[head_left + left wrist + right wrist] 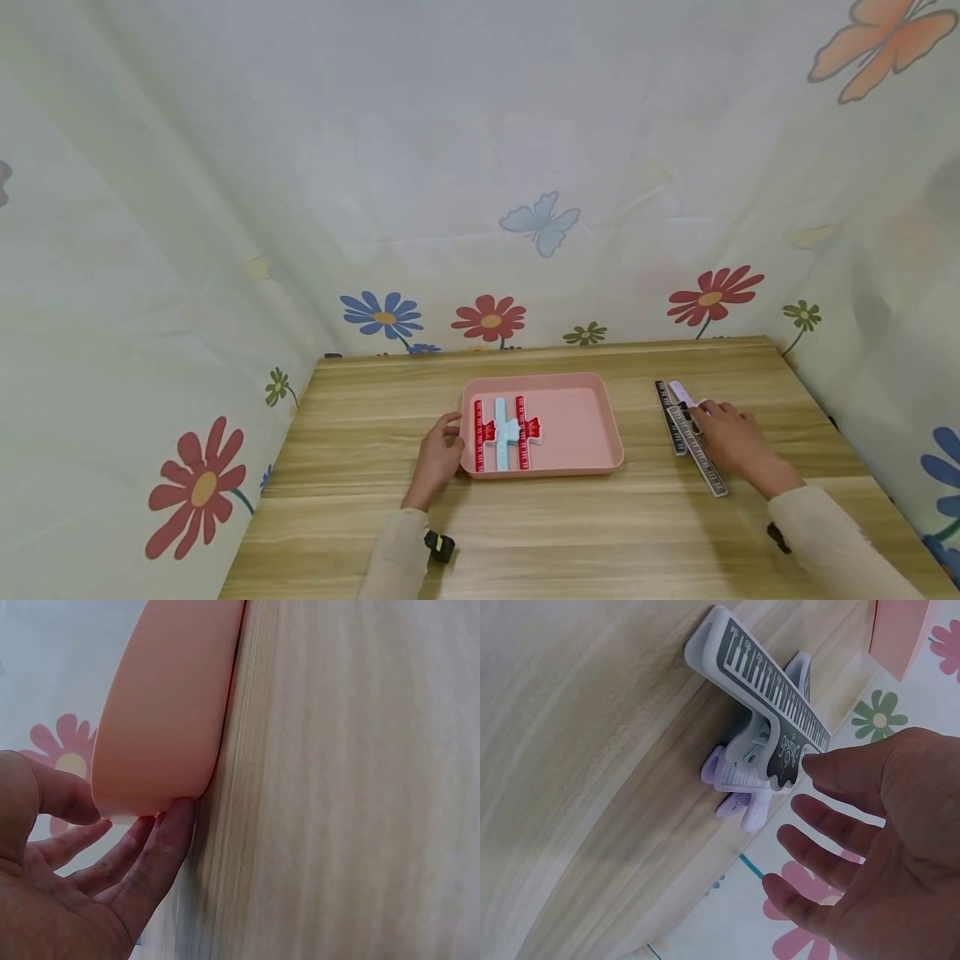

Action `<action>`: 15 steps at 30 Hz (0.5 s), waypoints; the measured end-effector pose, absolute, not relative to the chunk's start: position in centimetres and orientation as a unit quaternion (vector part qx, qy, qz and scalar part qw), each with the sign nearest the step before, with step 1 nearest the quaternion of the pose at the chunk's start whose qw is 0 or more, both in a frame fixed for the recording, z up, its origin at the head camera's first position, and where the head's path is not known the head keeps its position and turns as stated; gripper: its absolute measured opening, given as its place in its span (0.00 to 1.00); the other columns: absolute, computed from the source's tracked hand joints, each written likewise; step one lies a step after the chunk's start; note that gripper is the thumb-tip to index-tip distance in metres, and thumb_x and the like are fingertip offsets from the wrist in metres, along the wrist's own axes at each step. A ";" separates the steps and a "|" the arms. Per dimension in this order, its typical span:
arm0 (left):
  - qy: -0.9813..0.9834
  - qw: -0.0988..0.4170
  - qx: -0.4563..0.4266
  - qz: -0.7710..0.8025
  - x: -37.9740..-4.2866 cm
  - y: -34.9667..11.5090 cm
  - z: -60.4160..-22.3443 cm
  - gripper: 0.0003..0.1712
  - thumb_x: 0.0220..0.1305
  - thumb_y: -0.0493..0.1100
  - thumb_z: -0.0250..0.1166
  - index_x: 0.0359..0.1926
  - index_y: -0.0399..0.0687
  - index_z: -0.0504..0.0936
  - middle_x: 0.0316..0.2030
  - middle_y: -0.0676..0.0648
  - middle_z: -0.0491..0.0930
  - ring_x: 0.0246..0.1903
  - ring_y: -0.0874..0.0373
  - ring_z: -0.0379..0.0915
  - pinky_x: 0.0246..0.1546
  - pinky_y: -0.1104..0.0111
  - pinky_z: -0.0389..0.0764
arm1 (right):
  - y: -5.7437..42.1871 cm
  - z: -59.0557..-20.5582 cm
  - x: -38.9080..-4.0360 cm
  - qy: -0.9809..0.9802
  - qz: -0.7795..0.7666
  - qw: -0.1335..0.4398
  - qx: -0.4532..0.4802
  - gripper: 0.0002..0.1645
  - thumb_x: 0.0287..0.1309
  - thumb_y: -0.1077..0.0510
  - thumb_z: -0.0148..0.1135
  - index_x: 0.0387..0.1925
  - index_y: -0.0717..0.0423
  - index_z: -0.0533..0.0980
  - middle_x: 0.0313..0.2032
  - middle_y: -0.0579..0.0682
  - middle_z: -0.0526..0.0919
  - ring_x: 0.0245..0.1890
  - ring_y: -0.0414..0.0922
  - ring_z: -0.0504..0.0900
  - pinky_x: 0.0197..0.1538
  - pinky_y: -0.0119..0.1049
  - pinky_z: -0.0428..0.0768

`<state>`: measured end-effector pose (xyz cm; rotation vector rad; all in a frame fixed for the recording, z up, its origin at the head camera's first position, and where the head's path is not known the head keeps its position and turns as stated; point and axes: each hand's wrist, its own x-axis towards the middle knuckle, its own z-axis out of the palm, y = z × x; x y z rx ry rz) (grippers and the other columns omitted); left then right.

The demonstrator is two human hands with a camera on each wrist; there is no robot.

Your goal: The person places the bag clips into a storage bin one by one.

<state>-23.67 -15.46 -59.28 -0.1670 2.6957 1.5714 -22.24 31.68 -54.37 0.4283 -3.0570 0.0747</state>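
Observation:
My left hand is at the left end of a pink tray, its fingertips against the outer wall in the left wrist view. Inside the tray lie a red keyboard-print clip, a light blue clip and another red clip, side by side. To the right of the tray, my right hand is over a small pile of clips. Its thumb tip is right at the handle of a grey-and-white keyboard-print clip, the other fingers spread apart. Beneath that one are a purple clip and a black clip.
The wood-grain table runs back to a white curtain printed with flowers and butterflies. Curtain also hangs on both sides. A black wrist strap with a small device is on the left sleeve.

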 end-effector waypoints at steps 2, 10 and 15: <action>0.863 0.008 -0.054 0.502 -23.6 -15.5 -59.3 0.25 0.66 0.36 0.56 0.64 0.48 0.72 0.51 0.37 0.80 0.46 0.48 0.80 0.35 0.65 0.82 | 31.8 -54.5 -22.2 -0.990 0.020 0.015 0.138 0.26 0.55 0.64 0.63 0.56 0.67 0.74 0.53 0.68 0.77 0.52 0.67 0.75 0.45 0.67 0.74; 0.860 0.009 -0.059 0.506 -23.6 -15.4 -59.2 0.25 0.66 0.36 0.56 0.64 0.49 0.72 0.52 0.37 0.80 0.45 0.48 0.80 0.34 0.65 0.81 | 31.8 -54.9 -21.9 -0.988 0.017 0.008 0.153 0.25 0.50 0.67 0.63 0.53 0.67 0.75 0.51 0.67 0.78 0.52 0.67 0.76 0.43 0.67 0.75; 0.860 0.006 -0.056 0.507 -23.6 -15.5 -59.2 0.26 0.65 0.35 0.56 0.64 0.48 0.72 0.51 0.37 0.80 0.44 0.48 0.80 0.33 0.65 0.81 | 31.8 -54.9 -21.7 -0.986 0.017 0.011 0.167 0.26 0.46 0.67 0.64 0.51 0.66 0.76 0.47 0.64 0.79 0.48 0.65 0.78 0.39 0.64 0.76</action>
